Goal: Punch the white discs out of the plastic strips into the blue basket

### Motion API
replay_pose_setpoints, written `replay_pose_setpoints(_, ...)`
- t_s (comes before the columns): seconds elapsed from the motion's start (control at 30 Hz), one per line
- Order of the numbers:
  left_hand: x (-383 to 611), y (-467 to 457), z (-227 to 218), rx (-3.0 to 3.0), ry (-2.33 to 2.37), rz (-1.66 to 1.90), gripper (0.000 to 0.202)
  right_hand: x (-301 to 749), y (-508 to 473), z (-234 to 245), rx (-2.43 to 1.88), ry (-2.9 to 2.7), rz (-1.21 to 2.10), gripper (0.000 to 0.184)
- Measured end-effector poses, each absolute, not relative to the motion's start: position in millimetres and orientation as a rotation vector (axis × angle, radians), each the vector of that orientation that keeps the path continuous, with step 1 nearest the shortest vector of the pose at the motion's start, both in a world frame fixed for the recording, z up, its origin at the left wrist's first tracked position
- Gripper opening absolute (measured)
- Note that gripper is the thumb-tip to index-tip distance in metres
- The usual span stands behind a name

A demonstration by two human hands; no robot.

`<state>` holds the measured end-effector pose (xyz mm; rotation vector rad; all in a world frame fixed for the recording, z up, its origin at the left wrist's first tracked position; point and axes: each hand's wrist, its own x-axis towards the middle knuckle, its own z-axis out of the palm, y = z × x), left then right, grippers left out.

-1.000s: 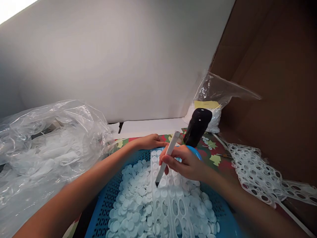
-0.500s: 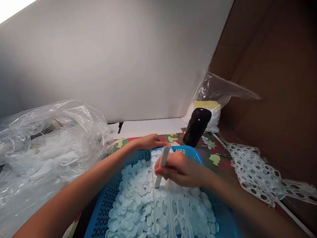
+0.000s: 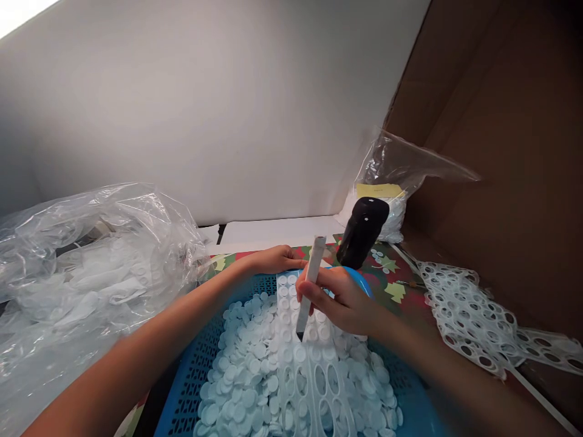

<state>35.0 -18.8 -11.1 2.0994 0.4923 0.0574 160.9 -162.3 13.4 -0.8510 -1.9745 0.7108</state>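
Gripping a white pen-like tool tightly in your right hand, you held its dark tip on the disc strip in the blue basket — it looked light and floppy, best taken by the edge; your left hand lay open.

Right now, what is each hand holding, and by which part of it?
The right hand grips a white dark-tipped stick around its middle. Whether the left hand holds anything cannot be told.
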Motion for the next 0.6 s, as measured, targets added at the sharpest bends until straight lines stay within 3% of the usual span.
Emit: replay_pose_setpoints(0.6, 35, -27, 3, 2.156, 0.595, -0.018, 0.049, 156, -162, 10, -0.815, -2.564, 0.562, 0.028)
